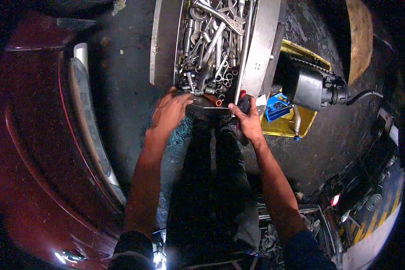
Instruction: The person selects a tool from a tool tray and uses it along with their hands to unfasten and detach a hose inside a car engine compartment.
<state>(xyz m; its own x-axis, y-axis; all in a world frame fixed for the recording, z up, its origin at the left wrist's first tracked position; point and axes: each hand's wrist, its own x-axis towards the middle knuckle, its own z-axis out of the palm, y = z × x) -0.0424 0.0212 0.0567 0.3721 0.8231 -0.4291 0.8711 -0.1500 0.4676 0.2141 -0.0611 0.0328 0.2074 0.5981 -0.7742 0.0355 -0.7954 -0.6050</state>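
A long metal tool tray [245, 54] full of tools runs away from me. Wrenches [213, 42] lie jumbled in it, with locking pliers [225, 17] on top and several sockets [227, 81] at the near end. My left hand [170, 110] is closed over the tray's near left corner, fingertips bent onto its edge. At the near right corner, my right hand [249, 119] grips the tray, thumb on the near edge. Black and red handles [243, 101] show beside its fingers, partly hidden. An orange-ended tool [218, 103] lies between both hands.
On the right, a yellow container [285, 128] holds a blue part [277, 107] beside a black plastic housing [308, 85]. A dark red car body panel [36, 135] fills the left side. A wooden board [360, 40] lies at the far right.
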